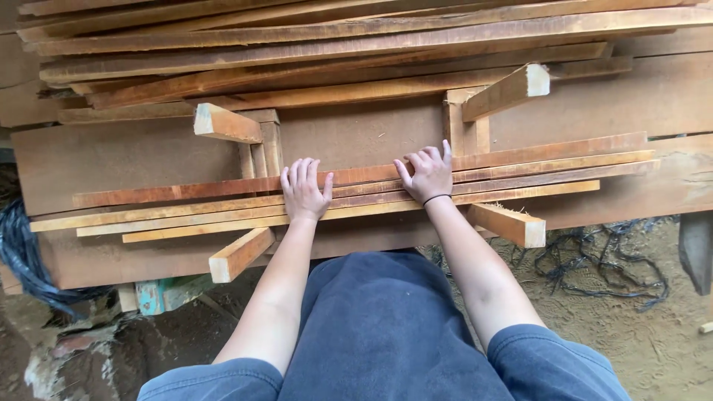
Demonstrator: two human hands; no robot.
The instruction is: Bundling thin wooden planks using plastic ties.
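My left hand (304, 190) and my right hand (428, 174) both lie flat, palms down with fingers spread a little, on a small stack of thin reddish wooden slats (535, 172) that runs left to right in front of me. A black band circles my right wrist. The slats rest across two thicker wooden bars, one (239, 254) on the left and one (509, 224) on the right, whose cut ends point toward me. Neither hand grips anything.
A large pile of long planks (334, 44) fills the far side. A wide flat board (126, 156) lies under the slats. Tangled black cord (609, 260) lies on the dirt floor at right, dark hose (22, 252) at left.
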